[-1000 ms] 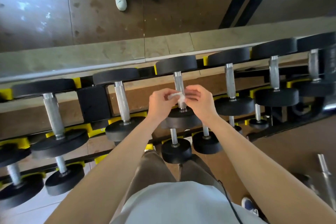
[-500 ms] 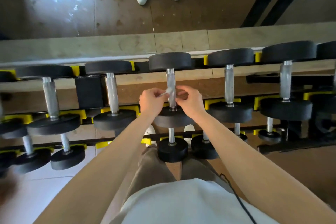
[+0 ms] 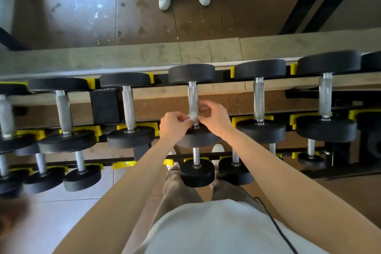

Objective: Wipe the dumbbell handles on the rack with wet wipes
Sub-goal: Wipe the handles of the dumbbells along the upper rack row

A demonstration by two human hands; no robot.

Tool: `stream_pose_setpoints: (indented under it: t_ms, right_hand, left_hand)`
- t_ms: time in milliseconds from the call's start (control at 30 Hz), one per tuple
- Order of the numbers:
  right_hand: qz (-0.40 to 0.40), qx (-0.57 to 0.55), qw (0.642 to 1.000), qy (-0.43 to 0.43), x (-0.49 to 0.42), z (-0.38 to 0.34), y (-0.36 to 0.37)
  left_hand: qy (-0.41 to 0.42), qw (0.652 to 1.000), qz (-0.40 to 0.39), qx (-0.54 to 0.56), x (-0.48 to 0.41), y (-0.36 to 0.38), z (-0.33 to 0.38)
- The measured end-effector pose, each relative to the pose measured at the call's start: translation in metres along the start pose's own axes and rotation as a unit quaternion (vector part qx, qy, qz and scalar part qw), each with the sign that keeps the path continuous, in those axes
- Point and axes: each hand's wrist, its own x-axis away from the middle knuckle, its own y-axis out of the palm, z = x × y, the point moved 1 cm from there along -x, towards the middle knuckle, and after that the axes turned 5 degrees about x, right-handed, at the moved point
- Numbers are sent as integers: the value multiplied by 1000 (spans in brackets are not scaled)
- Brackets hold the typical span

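While both arms reached out over the rack (image 3: pixel 243 121), the two hands met at the near end of the centre dumbbell's handle (image 3: pixel 193 99) — a knurled silver bar running away from the person between two black heads. A small white wet wipe (image 3: pixel 191 118) sat bunched against that bar just above the near head (image 3: pixel 198 137). The left hand (image 3: pixel 175 125) pinched the wipe's left side between thumb and fingertips, fingers curled narrow. The right hand (image 3: pixel 215 117) closed in from the right, fingers bent around the bar and touching the wipe — how firmly it gripped could not be told. The far stretch of the handle lay bare up to the far head (image 3: pixel 191 74). More dumbbells lined the top tier on both sides, with smaller ones on the lower tier nearer the person, all cradled in yellow saddles (image 3: pixel 252 119). Beyond the rack a mirror (image 3: pixel 144 20) showed white shoes.
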Motion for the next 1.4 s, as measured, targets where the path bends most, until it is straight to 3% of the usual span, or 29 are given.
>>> stream_pose_setpoints:
  t_ms: [200,300,400,600,700,800,900,1000,1033,1067,1133,1233,1333,1400]
  right_hand:
    - [1,-82,996,-41,-3,-8,-6]
    - [7,-179,984,14,-8,-14,-14]
    - [43,-194,979,49,-16,-15,-22]
    - [60,-254,963,69,-36,-15,-34]
    - [63,-282,953,90,-41,-16,-36]
    - [130,-281,941,138,-48,-15,-28]
    - [204,-329,899,206,-56,-9,-22]
    - [272,-426,811,294,-59,3,-29]
    - [277,-437,797,311,-59,7,-31]
    - [272,-424,802,322,-58,10,-33]
    - [229,-343,856,312,-57,11,-32]
    - [105,-267,933,220,-52,-4,-24]
    - [70,-253,951,166,-53,-8,-19]
    - [127,-249,940,197,-56,3,-24]
  left_hand:
    - [56,987,-76,128,-8,-23,17]
    - [28,972,-88,217,-15,-30,25]
    - [15,969,-94,230,-21,-29,25]
    - [-52,950,27,306,-37,-31,21]
    - [-97,917,75,380,-49,-33,20]
    - [-132,878,106,448,-56,-34,22]
    - [-159,858,102,477,-60,-29,26]
    - [-153,902,39,401,-60,-18,31]
    - [-151,911,20,383,-60,-15,33]
    - [-152,914,16,376,-61,-12,34]
    - [-167,908,51,381,-67,-12,33]
    - [-227,877,138,400,-75,-21,24]
    - [-271,856,166,408,-76,-30,14]
    - [-242,892,110,367,-75,-30,11]
